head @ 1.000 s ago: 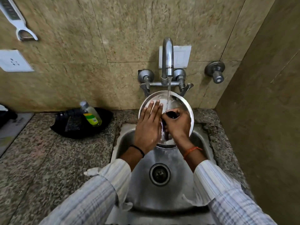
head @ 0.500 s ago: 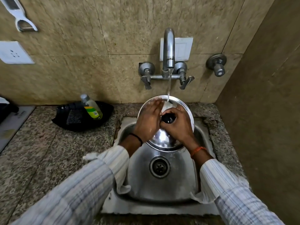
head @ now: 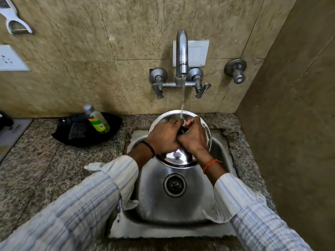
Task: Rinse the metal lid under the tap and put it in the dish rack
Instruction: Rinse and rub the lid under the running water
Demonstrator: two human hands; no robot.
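A round shiny metal lid [head: 178, 158] with a black knob [head: 181, 130] is held over the steel sink [head: 157, 200], dome side towards me. Water runs from the tap [head: 181, 51] onto its far edge. My left hand [head: 163, 136] lies over the lid's left half, fingers curled by the knob. My right hand [head: 194, 136] is closed around the knob from the right. The two hands touch and hide most of the knob. No dish rack is in view.
A black tray [head: 72, 140] with a scrub pad and a tilted soap bottle [head: 97, 119] sits on the granite counter [head: 36, 169] left of the sink. Brown wall panel [head: 290, 142] close on the right. Tap handles [head: 201, 87] and a separate valve [head: 235, 69] on the tiled wall.
My left hand's flat fingers have curled in towards the knob and now meet the right hand. The lid has tilted flatter and sits lower in view as my head moved.
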